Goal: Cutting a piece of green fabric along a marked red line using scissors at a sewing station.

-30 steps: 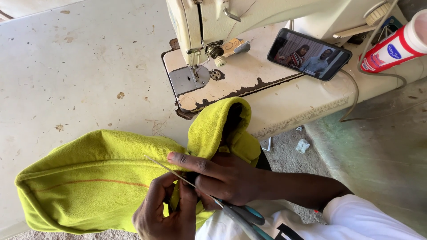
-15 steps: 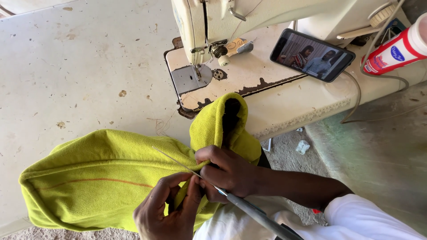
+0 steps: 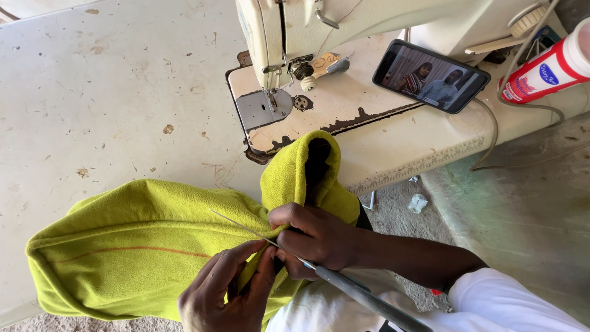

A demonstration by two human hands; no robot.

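- A sewing machine [image 3: 319, 37] stands on the surface [image 3: 110, 92] at twelve o'clock, its needle plate [image 3: 264, 109] just below the head.
- A phone [image 3: 430, 77] lies on the machine bed at one o'clock.
- A bottle [image 3: 544, 71] lies at two o'clock, right of the phone.
- A folded cloth [image 3: 135, 246] lies on the surface at seven o'clock, one fold rising towards the machine.
- The left hand [image 3: 230, 295] rests on the cloth at six o'clock.
- The right hand [image 3: 316, 240] sits just right of it, touching the cloth, gripping scissors [image 3: 344, 286] whose blade crosses the cloth towards nine o'clock.
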